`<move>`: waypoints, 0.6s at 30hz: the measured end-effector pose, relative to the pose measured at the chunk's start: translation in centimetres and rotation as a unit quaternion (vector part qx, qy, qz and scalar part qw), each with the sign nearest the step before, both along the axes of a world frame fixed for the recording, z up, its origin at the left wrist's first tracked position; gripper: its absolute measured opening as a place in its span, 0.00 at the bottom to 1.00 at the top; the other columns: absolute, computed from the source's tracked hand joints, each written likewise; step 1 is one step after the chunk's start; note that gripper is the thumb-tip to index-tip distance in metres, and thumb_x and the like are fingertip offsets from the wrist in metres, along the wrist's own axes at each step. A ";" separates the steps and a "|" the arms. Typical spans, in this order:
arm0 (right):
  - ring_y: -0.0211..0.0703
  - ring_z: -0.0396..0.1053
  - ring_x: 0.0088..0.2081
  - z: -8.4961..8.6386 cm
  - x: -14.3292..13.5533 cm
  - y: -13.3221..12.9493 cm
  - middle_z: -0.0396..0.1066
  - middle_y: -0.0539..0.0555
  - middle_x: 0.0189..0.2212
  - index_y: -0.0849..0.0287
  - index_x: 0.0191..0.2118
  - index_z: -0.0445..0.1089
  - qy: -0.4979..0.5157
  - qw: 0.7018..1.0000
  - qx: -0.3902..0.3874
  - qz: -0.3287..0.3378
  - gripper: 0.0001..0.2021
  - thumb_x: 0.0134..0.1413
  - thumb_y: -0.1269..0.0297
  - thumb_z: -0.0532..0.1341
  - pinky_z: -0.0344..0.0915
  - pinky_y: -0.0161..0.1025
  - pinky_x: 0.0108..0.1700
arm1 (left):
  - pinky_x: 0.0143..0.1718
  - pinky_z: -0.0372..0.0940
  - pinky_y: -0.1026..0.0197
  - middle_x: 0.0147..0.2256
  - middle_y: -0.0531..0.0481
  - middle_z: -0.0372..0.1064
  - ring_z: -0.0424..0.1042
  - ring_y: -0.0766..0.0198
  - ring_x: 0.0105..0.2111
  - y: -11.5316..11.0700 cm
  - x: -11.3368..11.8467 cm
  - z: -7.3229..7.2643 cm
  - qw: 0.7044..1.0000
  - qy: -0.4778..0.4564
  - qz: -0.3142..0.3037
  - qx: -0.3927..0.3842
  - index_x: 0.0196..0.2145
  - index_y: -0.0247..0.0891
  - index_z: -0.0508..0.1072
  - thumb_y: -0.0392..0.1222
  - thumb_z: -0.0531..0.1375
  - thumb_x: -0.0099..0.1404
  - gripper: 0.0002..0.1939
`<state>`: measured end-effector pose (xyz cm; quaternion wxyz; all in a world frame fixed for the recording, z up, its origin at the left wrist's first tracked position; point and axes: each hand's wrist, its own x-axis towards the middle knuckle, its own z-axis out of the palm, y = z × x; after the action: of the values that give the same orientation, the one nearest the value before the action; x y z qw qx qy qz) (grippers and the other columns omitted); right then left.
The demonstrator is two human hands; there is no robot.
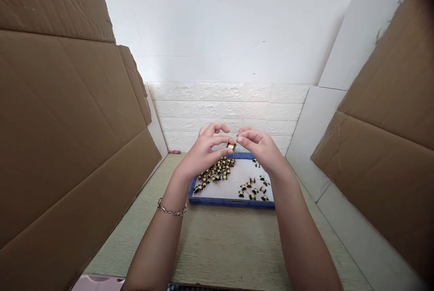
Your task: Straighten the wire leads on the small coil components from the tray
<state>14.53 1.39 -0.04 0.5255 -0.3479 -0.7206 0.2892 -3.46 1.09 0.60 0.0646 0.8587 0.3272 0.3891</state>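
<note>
My left hand (209,148) pinches a small transformer coil (231,146) with yellow tape and black ends between thumb and forefinger, above the tray. Thin wires hang from the coil. Close beside it, my right hand (256,144) has its thumb and fingertips pressed together near the coil's wires; what lies between them is too small to make out. Below is a blue tray (230,201) with a white lining. A heap of similar coils (217,171) fills its left side, and several loose coils (252,188) lie spread on the right.
Cardboard sheets stand at the left (68,114) and right (383,132) of the greenish table (227,241). A white brick-patterned wall (220,92) rises behind. A small red cylinder (174,151) lies at the table's back left.
</note>
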 end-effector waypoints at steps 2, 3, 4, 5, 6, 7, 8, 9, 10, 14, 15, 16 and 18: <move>0.41 0.62 0.41 0.0 -0.2 -0.1 0.64 0.51 0.36 0.58 0.24 0.67 -0.028 0.999 -0.003 -0.040 0.10 0.50 0.58 0.58 0.54 0.41 0.47 | 0.53 0.49 0.48 0.48 0.49 0.58 0.53 0.56 0.49 -0.4 0.2 0.1 0.998 0.050 0.044 0.019 0.36 0.45 0.73 0.45 0.55 0.61 0.08; 0.42 0.62 0.41 0.0 -0.3 -0.1 0.64 0.51 0.36 0.58 0.24 0.66 -0.042 0.997 0.001 -0.063 0.10 0.50 0.59 0.58 0.54 0.41 0.47 | 0.53 0.49 0.47 0.48 0.49 0.58 0.53 0.56 0.49 -0.5 0.3 0.0 0.995 0.071 0.067 0.033 0.36 0.45 0.73 0.44 0.54 0.62 0.08; 0.42 0.62 0.41 0.0 -0.6 -0.1 0.65 0.51 0.36 0.58 0.23 0.66 -0.056 0.995 0.010 -0.086 0.09 0.50 0.60 0.57 0.54 0.42 0.47 | 0.52 0.48 0.45 0.49 0.49 0.58 0.53 0.55 0.49 -0.6 0.4 -0.1 0.991 0.088 0.089 0.048 0.36 0.45 0.73 0.44 0.54 0.62 0.08; 0.43 0.62 0.41 -0.1 -0.9 -0.1 0.65 0.51 0.35 0.58 0.23 0.66 -0.070 0.991 0.021 -0.108 0.09 0.50 0.61 0.57 0.54 0.42 0.47 | 0.51 0.48 0.45 0.49 0.49 0.58 0.53 0.54 0.49 -0.6 0.5 -0.2 0.987 0.102 0.109 0.066 0.36 0.45 0.73 0.43 0.53 0.62 0.09; 0.44 0.63 0.42 -0.2 -1.2 -0.2 0.65 0.52 0.35 0.58 0.23 0.66 -0.083 0.988 0.032 -0.130 0.09 0.50 0.62 0.57 0.54 0.43 0.47 | 0.50 0.48 0.45 0.49 0.49 0.59 0.53 0.54 0.49 -0.5 0.6 -0.4 0.982 0.111 0.128 0.085 0.36 0.44 0.72 0.42 0.53 0.62 0.08; 0.45 0.63 0.42 -0.2 -1.5 -0.2 0.66 0.52 0.35 0.58 0.23 0.66 -0.096 0.983 0.042 -0.150 0.08 0.50 0.63 0.57 0.54 0.44 0.47 | 0.50 0.47 0.45 0.49 0.48 0.59 0.54 0.54 0.49 -0.5 0.7 -0.6 0.977 0.116 0.145 0.102 0.35 0.43 0.72 0.41 0.53 0.62 0.08; 0.45 0.63 0.42 -0.3 -1.8 -0.2 0.66 0.53 0.35 0.58 0.24 0.67 -0.106 0.979 0.048 -0.168 0.08 0.50 0.63 0.57 0.54 0.44 0.47 | 0.50 0.47 0.45 0.48 0.48 0.60 0.54 0.54 0.49 -0.4 0.8 -0.7 0.973 0.117 0.161 0.116 0.35 0.42 0.72 0.40 0.53 0.62 0.08; 0.46 0.63 0.42 -0.4 -2.1 -0.2 0.66 0.53 0.35 0.58 0.24 0.68 -0.114 0.975 0.053 -0.182 0.07 0.50 0.64 0.57 0.54 0.45 0.47 | 0.50 0.46 0.45 0.48 0.48 0.60 0.54 0.54 0.49 -0.3 0.9 -0.8 0.970 0.116 0.175 0.126 0.34 0.42 0.72 0.40 0.53 0.63 0.08; 0.45 0.63 0.42 -0.4 -2.3 -0.2 0.66 0.53 0.34 0.58 0.25 0.68 -0.117 0.973 0.058 -0.190 0.07 0.50 0.64 0.57 0.55 0.45 0.46 | 0.50 0.46 0.46 0.48 0.48 0.61 0.54 0.54 0.49 -0.3 0.9 -0.9 0.967 0.113 0.186 0.131 0.34 0.41 0.72 0.40 0.53 0.63 0.08; 0.42 0.64 0.40 -0.3 -2.1 -0.3 0.66 0.52 0.34 0.58 0.26 0.69 -0.069 0.982 0.067 -0.160 0.07 0.51 0.64 0.57 0.57 0.40 0.44 | 0.50 0.46 0.47 0.48 0.49 0.61 0.55 0.55 0.48 -0.3 1.0 -0.7 0.969 0.068 0.200 0.128 0.36 0.44 0.72 0.42 0.54 0.62 0.08; 0.41 0.64 0.40 -0.2 -1.9 -0.3 0.66 0.51 0.34 0.58 0.26 0.69 -0.049 0.986 0.061 -0.145 0.07 0.51 0.63 0.57 0.57 0.39 0.44 | 0.49 0.46 0.48 0.48 0.50 0.62 0.56 0.55 0.48 -0.2 1.0 -0.6 0.971 0.049 0.199 0.124 0.36 0.45 0.72 0.43 0.55 0.62 0.08; 0.41 0.64 0.40 -0.1 -1.7 -0.3 0.66 0.51 0.34 0.58 0.26 0.69 -0.032 0.990 0.051 -0.131 0.07 0.51 0.62 0.57 0.57 0.38 0.43 | 0.48 0.47 0.49 0.47 0.50 0.62 0.56 0.56 0.47 -0.2 1.0 -0.6 0.973 0.029 0.196 0.121 0.37 0.46 0.72 0.43 0.55 0.61 0.07; 0.40 0.64 0.40 0.0 -1.2 -0.3 0.66 0.51 0.34 0.58 0.26 0.69 -0.009 0.994 0.026 -0.103 0.08 0.50 0.60 0.58 0.57 0.37 0.43 | 0.48 0.48 0.50 0.44 0.51 0.63 0.57 0.57 0.46 -0.1 0.9 -0.5 0.975 -0.007 0.185 0.119 0.37 0.47 0.72 0.44 0.56 0.61 0.07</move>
<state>13.34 1.10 -0.08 0.5544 -0.4091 -0.6932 0.2117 -2.55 1.02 0.13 -0.1093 0.7821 0.4312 0.4364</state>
